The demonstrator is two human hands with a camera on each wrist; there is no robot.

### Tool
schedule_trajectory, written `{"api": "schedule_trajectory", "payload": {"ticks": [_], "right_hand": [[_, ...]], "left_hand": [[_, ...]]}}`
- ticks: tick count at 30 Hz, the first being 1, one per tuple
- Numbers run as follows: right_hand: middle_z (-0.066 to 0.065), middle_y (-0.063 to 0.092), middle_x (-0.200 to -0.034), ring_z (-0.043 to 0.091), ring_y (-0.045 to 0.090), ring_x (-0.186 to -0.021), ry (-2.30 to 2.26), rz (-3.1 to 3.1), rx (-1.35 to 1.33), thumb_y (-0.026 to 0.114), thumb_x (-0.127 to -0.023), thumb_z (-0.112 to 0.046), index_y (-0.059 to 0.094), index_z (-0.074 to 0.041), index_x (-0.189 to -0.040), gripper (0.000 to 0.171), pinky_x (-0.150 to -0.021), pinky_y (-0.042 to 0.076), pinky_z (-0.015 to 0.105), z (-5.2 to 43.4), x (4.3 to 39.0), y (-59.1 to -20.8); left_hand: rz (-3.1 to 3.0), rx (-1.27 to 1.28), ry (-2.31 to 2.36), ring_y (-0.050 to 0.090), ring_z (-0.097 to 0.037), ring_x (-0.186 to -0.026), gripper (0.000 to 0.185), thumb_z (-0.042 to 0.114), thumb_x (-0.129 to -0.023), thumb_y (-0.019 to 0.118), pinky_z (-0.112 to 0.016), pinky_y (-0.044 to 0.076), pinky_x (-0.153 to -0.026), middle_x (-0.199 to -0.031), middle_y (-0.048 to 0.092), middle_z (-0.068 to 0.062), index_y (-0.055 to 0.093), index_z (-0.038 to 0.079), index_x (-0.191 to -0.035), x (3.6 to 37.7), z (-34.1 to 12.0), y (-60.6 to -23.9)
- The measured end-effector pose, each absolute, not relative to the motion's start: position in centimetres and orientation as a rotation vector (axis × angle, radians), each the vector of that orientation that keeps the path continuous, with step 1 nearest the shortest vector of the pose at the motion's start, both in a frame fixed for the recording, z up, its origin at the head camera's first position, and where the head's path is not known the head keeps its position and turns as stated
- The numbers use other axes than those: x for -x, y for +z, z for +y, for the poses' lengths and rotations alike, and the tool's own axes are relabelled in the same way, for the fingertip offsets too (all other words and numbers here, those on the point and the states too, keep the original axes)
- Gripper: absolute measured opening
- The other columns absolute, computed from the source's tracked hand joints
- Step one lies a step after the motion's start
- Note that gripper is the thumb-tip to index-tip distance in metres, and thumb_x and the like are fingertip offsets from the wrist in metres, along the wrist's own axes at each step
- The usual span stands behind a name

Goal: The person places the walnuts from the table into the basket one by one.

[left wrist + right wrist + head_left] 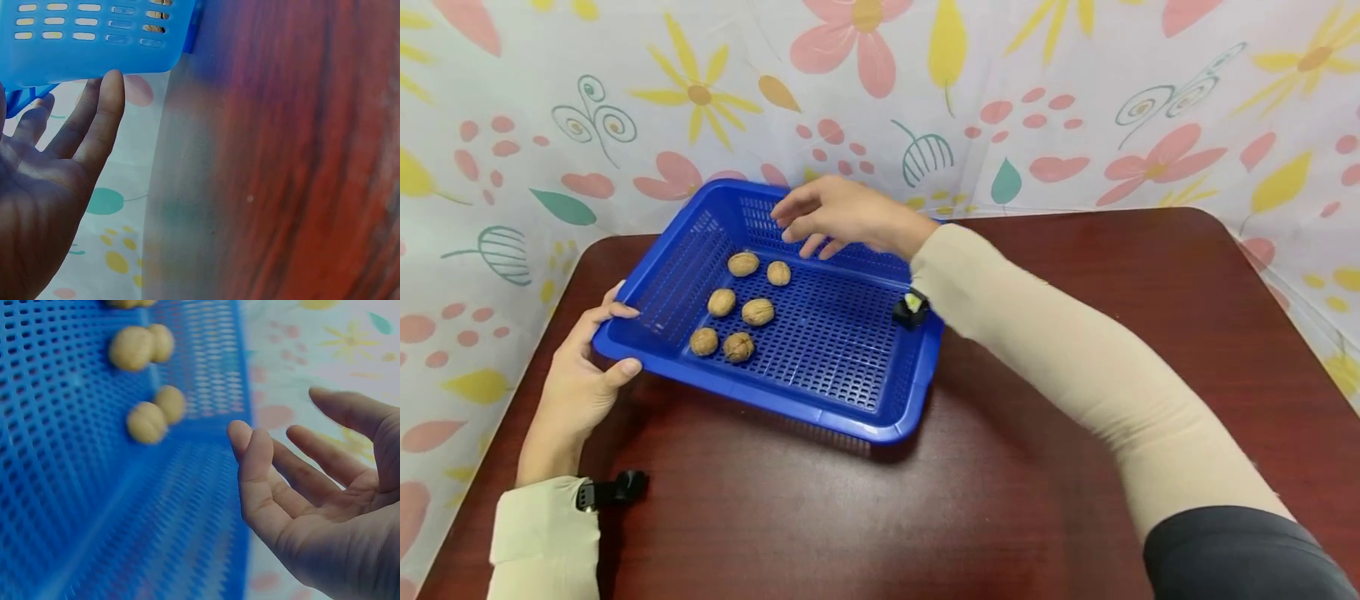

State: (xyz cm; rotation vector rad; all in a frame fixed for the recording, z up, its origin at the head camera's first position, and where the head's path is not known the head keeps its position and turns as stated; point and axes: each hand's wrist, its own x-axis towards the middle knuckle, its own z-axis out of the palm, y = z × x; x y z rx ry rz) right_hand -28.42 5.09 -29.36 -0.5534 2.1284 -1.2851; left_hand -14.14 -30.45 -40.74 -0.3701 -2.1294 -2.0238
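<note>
Walnuts [741, 312], six of them, lie loose in the left half of a blue perforated basket [842, 350], in three rough pairs running from the far wall toward the near rim. The basket sits on a dark red worktop [1037, 467], toward its far left part, turned at an angle to the edge.

At the basket's near left corner, the left hand [580, 375] grips the rim, thumb on the top edge and fingers against the outer wall; the left wrist view shows its fingers [100, 119] reaching up to the underside of the blue plastic. The right hand [838, 217] hovers over the far part of the basket, empty, its fingers loosely spread and slightly bent, touching nothing. From the right wrist view, the open palm [325, 500] faces the mesh floor with four walnuts [150, 419] in sight beyond the fingertips.

Both forearms wear pale beige sleeves [1075, 358]. A cloth with a flower print [865, 92] hangs behind the worktop.
</note>
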Motion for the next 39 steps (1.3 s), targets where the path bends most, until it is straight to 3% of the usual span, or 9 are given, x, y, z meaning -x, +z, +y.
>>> {"api": "schedule_trajectory", "payload": {"ticks": [6, 14, 20, 26, 39], "right_hand": [[0.002, 0.064, -0.145, 0.023, 0.07, -0.113, -1.391, 2.194, 0.539, 0.067, -0.103, -0.027, 0.06, -0.017, -0.147, 0.045, -0.094, 0.06, 0.038, 10.6, 27.2, -27.3], [0.003, 0.064, -0.145, 0.023, 0.073, -0.1, -1.581, 2.268, 0.418, 0.068, -0.102, -0.028, 0.063, -0.014, -0.143, 0.043, -0.08, 0.06, 0.03, 18.1, 24.8, -27.7], [0.002, 0.067, -0.138, 0.018, 0.074, -0.092, -1.759, 2.23, 0.258, 0.069, -0.102, -0.022, 0.062, -0.007, -0.143, 0.044, -0.075, 0.06, 0.027, 23.1, 23.0, -30.0], [-0.001, 0.072, -0.13, 0.017, 0.075, -0.087, -1.949, 2.109, 0.155, 0.069, -0.101, -0.01, 0.067, -0.007, -0.137, 0.036, -0.071, 0.061, 0.028, 27.2, 22.0, -33.3], [-0.007, 0.078, -0.105, 0.012, 0.076, -0.087, -1.796, 2.208, -0.092, 0.069, -0.101, -0.014, 0.069, -0.016, -0.134, 0.033, -0.067, 0.058, 0.027, 31.0, 21.3, -38.6]], "left_hand": [[-2.121, 0.365, -2.021, 0.035, -0.022, -0.151, 0.055, 0.009, -0.081, 0.09, -0.014, 0.039, -0.111, -0.164, 0.043, -0.007, 0.064, 0.0, -0.129, 13.9, -30.7, -40.6], [-2.113, 0.387, -2.025, 0.033, -0.022, -0.153, 0.056, 0.009, -0.081, 0.09, -0.014, 0.037, -0.113, -0.165, 0.042, -0.007, 0.063, -0.001, -0.129, 14.0, -30.8, -40.9], [-2.129, 0.429, -2.019, 0.035, -0.021, -0.151, 0.054, 0.008, -0.084, 0.087, -0.013, 0.039, -0.111, -0.167, 0.04, -0.007, 0.061, -0.002, -0.131, 14.3, -30.7, -40.8], [-2.126, 0.413, -2.029, 0.032, -0.022, -0.153, 0.054, 0.008, -0.085, 0.087, -0.013, 0.039, -0.111, -0.167, 0.039, -0.007, 0.061, -0.002, -0.131, 14.4, -30.5, -40.6], [-2.136, 0.383, -2.02, 0.032, -0.022, -0.153, 0.053, 0.008, -0.084, 0.087, -0.013, 0.04, -0.109, -0.167, 0.04, -0.007, 0.062, 0.0, -0.131, 14.4, -30.5, -40.5]]}}
